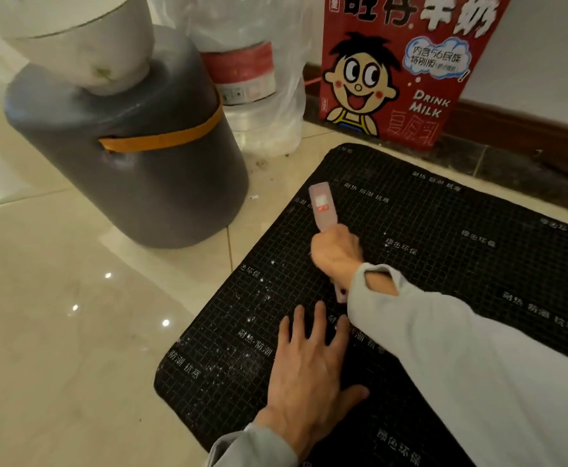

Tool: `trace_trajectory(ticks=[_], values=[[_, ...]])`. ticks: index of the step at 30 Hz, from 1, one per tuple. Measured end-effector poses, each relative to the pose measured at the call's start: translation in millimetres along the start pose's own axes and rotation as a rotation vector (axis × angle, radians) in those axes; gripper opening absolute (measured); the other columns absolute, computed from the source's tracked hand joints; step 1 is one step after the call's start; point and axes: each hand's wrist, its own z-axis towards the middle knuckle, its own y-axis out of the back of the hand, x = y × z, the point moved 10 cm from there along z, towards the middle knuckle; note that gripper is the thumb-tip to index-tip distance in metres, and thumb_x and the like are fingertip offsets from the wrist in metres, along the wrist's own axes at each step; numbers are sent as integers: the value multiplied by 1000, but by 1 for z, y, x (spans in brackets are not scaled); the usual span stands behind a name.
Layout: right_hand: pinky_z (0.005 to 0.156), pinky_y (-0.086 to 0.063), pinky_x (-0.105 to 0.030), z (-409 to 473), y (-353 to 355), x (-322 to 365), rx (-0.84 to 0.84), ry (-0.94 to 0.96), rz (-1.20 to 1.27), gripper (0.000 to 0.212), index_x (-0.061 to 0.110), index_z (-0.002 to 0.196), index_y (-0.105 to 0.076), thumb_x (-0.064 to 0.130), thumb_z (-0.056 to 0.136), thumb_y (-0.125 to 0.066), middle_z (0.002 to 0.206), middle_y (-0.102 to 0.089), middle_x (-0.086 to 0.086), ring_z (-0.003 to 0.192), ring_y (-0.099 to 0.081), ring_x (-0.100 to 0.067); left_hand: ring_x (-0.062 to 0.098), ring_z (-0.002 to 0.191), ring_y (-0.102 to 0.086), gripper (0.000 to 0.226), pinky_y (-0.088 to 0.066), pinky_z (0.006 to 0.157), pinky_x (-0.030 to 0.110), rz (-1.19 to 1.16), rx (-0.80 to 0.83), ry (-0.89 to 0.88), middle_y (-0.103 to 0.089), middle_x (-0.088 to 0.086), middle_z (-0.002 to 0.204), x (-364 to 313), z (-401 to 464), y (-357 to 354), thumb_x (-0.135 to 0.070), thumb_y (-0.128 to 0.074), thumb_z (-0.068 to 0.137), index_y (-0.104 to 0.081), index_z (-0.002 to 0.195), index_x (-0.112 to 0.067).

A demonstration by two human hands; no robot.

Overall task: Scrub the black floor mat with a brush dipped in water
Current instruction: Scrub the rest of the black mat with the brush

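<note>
The black floor mat (444, 264), printed with a white grid and white characters, lies on the tiled floor. White specks and wet spots dot its near left part. My right hand (338, 254) is shut on a pale pink brush (323, 207); the handle with a red and white label sticks up and away from me, and the brush head is mostly hidden under my hand and sleeve. My left hand (313, 375) lies flat on the mat with fingers spread, just below the right wrist, holding nothing.
A dark grey cylinder with an orange band (131, 156) stands left of the mat, a white object on top. Behind it is a plastic-wrapped water bottle (255, 79). A red milk carton box (400, 65) leans against the wall. Glossy beige tiles (73, 332) spread to the left.
</note>
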Motion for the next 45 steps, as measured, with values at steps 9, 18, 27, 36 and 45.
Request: trace_trajectory(ticks=[9,18,27,36,45], values=[[57,-44,-31,-20,-18,24,215,184,-115,23,7,101,-57,27,96,-45,82,-58,-8,63,-54,-22,43,148,10,97,6,120,51,-20,5,19,9,15,163,-4,-1,2,-68,-51,85,3,157,-30],[55,-43,-29,-46,-34,24,298,281,-224,23,9,104,-59,25,95,-45,85,-62,-8,68,-59,-22,38,150,8,94,9,119,53,-18,24,58,5,15,164,-6,-15,2,-60,-55,88,0,157,-27],[72,-54,-33,-134,-90,-24,455,236,-308,35,9,120,-58,26,91,-49,99,-63,-6,85,-63,-24,30,108,-67,81,-57,88,45,-67,88,10,-69,5,121,-36,-90,-64,-77,-13,88,-71,120,-30],[69,-46,-34,-98,-30,-29,143,228,-338,33,8,114,-61,30,95,-45,105,-66,-13,86,-61,-30,35,143,-25,79,-24,116,52,-71,-19,-1,-26,8,158,-23,-86,-27,-67,-42,87,-24,152,-26],[73,-48,-38,-154,-80,-12,493,417,-423,31,8,112,-60,29,95,-45,108,-65,-13,90,-61,-31,27,150,-9,75,-11,121,50,-87,7,-62,-21,1,162,-24,-91,-39,-63,-43,90,-18,155,-34]])
